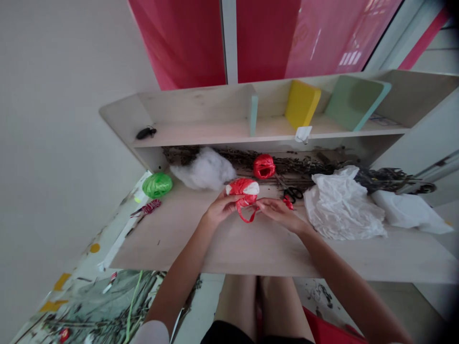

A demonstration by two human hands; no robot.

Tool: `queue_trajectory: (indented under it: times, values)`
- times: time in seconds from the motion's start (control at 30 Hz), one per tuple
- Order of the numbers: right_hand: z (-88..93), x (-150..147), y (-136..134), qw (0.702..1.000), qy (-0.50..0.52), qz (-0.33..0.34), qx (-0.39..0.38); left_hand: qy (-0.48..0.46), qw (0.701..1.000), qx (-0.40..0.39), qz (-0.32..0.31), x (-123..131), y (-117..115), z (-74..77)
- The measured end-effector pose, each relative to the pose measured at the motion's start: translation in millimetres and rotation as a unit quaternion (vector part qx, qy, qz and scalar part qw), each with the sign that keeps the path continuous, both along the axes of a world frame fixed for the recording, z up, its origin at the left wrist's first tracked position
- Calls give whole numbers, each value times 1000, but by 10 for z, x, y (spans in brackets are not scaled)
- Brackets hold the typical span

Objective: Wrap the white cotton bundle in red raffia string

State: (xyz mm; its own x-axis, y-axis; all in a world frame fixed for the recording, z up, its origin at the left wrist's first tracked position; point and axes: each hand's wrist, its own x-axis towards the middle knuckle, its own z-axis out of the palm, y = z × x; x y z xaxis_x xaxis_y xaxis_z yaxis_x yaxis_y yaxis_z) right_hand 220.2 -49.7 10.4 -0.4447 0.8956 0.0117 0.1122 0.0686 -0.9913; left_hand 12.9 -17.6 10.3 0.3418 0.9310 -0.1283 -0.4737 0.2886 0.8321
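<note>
Above the middle of the desk, my left hand (pixel 223 207) is closed around a white ball partly wrapped in red plastic ribbon (pixel 241 185). A loop of the red ribbon (pixel 245 219) hangs from the ball's underside. My right hand (pixel 277 210) pinches the ribbon just right of the ball. Behind the ball lies a roll of red ribbon (pixel 264 166) with a hollow centre. Black-handled scissors (pixel 292 194) rest beyond my right hand, and a small red scrap (pixel 288 202) shows beside its fingers.
White fluffy stuffing (pixel 208 169) and a green ribbon ball (pixel 157 185) lie at the left. Crumpled white plastic bags (pixel 346 205) sit at the right. Dry twigs (pixel 297 168) run along the back, under a shelf (pixel 201 133) with yellow and green dividers. More twigs (pixel 100 306) cover the floor.
</note>
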Motion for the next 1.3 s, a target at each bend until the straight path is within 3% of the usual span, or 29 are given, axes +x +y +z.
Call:
queue_trajectory:
  times: [0.13,0.3,0.53,0.7,0.87,1.07,1.3]
  values:
    - [-34,-74,-40,995,-59,45,73,23,1000,18,11,70,-49,28]
    - [-138,-189,-77,973,-98,-16,210,47,997,45,41,170,-111,41]
    - [-173,-177,-37,973,-96,-47,205,25,995,58,72,234,-100,1]
    - [-218,-139,-23,971,-119,-51,199,20,989,72,129,234,-57,-22]
    - [-185,-155,-27,950,-149,-44,270,33,986,74,148,229,-69,-2]
    - [-158,-185,-4,930,-155,-26,331,59,980,109,153,273,-82,-91]
    - [-267,-163,49,912,-150,-79,374,61,976,114,176,294,-80,-115]
